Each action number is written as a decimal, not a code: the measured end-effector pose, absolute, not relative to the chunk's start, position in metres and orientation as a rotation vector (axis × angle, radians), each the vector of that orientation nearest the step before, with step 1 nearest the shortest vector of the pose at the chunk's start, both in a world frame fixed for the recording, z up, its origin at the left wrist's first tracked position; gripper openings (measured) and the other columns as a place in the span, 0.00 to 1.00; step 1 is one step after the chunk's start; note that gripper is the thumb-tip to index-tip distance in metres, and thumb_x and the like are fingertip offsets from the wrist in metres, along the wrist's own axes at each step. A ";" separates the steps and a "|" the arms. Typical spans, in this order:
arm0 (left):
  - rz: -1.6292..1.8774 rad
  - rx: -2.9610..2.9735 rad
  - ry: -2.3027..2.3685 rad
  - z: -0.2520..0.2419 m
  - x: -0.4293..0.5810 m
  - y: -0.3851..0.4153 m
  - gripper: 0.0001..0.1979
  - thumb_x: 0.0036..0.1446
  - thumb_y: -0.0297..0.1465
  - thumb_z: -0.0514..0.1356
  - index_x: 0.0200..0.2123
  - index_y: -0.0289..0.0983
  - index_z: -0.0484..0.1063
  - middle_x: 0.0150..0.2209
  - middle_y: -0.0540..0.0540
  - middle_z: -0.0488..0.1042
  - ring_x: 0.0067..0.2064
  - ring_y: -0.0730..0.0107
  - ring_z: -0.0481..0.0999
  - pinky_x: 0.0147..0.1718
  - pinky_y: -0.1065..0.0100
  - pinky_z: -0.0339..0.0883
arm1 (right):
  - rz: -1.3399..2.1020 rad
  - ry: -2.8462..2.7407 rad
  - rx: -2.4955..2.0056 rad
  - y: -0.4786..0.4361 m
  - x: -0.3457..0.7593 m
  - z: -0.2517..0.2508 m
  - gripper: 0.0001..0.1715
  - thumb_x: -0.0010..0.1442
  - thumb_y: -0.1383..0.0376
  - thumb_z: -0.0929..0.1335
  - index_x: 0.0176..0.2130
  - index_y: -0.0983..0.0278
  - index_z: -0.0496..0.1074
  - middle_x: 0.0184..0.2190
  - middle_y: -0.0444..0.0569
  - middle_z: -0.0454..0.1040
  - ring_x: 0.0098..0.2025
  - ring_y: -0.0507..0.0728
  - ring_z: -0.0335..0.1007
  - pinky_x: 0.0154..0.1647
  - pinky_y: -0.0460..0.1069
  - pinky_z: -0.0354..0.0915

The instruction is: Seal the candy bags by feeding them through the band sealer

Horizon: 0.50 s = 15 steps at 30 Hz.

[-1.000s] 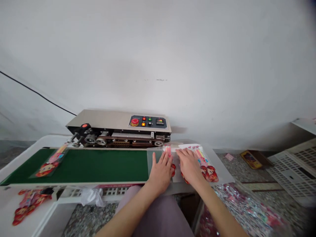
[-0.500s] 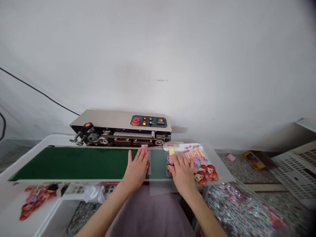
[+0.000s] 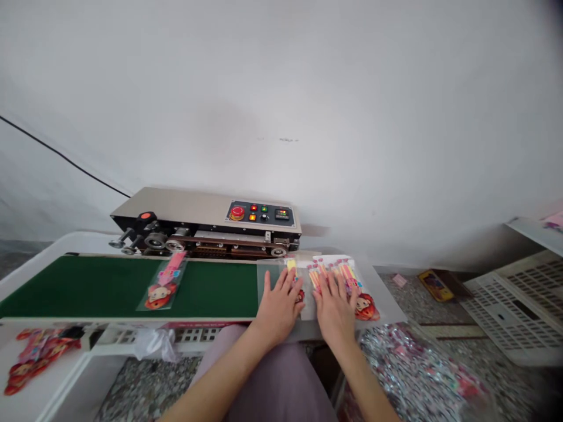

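Observation:
My left hand (image 3: 278, 305) lies flat with spread fingers on a clear packet with a yellow top (image 3: 291, 268), at the right end of the green belt (image 3: 105, 287). Fingers apart, my right hand (image 3: 335, 302) rests on a row of pink and yellow packets (image 3: 347, 272) on the sheet to the right. A clear packet with a red-haired figure (image 3: 161, 290) lies alone on the belt, below the rollers of the sealing machine (image 3: 193, 211).
Several red-haired packets (image 3: 37, 354) lie at the lower left. A large bag of shiny packets (image 3: 422, 375) stands at the lower right, near a white crate (image 3: 519, 305) and a yellow box (image 3: 435, 285). A white cloth (image 3: 156, 344) hangs below the belt.
The packet formerly under my left hand has moved left along the belt, out of its touch. My left hand has shifted right onto another packet. My right hand stays on the row.

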<state>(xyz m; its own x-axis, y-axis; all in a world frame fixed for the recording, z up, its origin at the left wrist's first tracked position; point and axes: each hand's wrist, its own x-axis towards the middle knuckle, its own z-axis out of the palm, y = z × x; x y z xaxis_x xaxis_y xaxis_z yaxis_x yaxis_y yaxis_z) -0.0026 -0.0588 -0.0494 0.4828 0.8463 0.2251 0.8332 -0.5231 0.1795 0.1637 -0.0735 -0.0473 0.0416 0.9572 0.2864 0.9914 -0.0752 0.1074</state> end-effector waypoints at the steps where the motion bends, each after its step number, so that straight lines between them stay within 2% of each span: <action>1: 0.428 2.669 1.539 -0.049 -0.010 -0.059 0.27 0.72 0.43 0.44 0.69 0.42 0.57 0.72 0.41 0.52 0.72 0.51 0.51 0.65 0.30 0.45 | -0.398 -2.024 -2.201 -0.071 0.152 -0.045 0.29 0.72 0.58 0.58 0.67 0.65 0.61 0.68 0.57 0.61 0.71 0.68 0.48 0.69 0.69 0.39; 3: 0.389 2.678 1.591 -0.047 -0.025 -0.059 0.26 0.72 0.42 0.45 0.69 0.43 0.57 0.72 0.41 0.53 0.72 0.51 0.52 0.65 0.30 0.45 | -0.325 -1.953 -2.249 -0.065 0.129 -0.038 0.30 0.72 0.56 0.59 0.66 0.67 0.64 0.67 0.62 0.62 0.69 0.70 0.52 0.67 0.68 0.42; 5: 0.345 2.670 1.660 -0.042 -0.038 -0.059 0.25 0.71 0.41 0.46 0.68 0.43 0.59 0.71 0.41 0.55 0.71 0.49 0.54 0.65 0.31 0.45 | -0.251 -1.899 -2.276 -0.061 0.113 -0.028 0.31 0.71 0.54 0.59 0.64 0.68 0.66 0.67 0.63 0.61 0.65 0.70 0.58 0.63 0.67 0.50; 9: 0.315 2.613 1.804 -0.031 -0.045 -0.062 0.26 0.71 0.39 0.48 0.67 0.38 0.61 0.70 0.38 0.56 0.70 0.46 0.55 0.65 0.32 0.44 | -0.158 -1.948 -2.274 -0.062 0.115 -0.010 0.30 0.72 0.53 0.57 0.63 0.64 0.68 0.70 0.56 0.57 0.58 0.70 0.64 0.52 0.62 0.61; 11: 0.340 2.636 1.725 -0.027 -0.035 -0.064 0.26 0.71 0.39 0.46 0.67 0.37 0.61 0.70 0.39 0.56 0.71 0.48 0.55 0.66 0.32 0.43 | -0.159 -2.040 -2.230 -0.065 0.129 -0.007 0.27 0.72 0.56 0.57 0.65 0.60 0.66 0.70 0.52 0.57 0.59 0.69 0.63 0.52 0.60 0.61; 15: 0.395 2.767 1.365 -0.031 -0.002 -0.064 0.27 0.73 0.40 0.42 0.70 0.38 0.56 0.71 0.41 0.54 0.72 0.54 0.51 0.67 0.33 0.44 | -0.224 -2.177 -2.145 -0.068 0.158 -0.018 0.27 0.71 0.63 0.58 0.66 0.54 0.63 0.68 0.48 0.61 0.66 0.68 0.55 0.60 0.63 0.54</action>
<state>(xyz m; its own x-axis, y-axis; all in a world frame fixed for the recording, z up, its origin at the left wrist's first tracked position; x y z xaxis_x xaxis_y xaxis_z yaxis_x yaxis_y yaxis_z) -0.0024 -0.0637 -0.0312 0.5828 0.7844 0.2125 0.7765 -0.6146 0.1391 0.1580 -0.0677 -0.0178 -0.0184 0.9875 0.1568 0.9987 0.0108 0.0496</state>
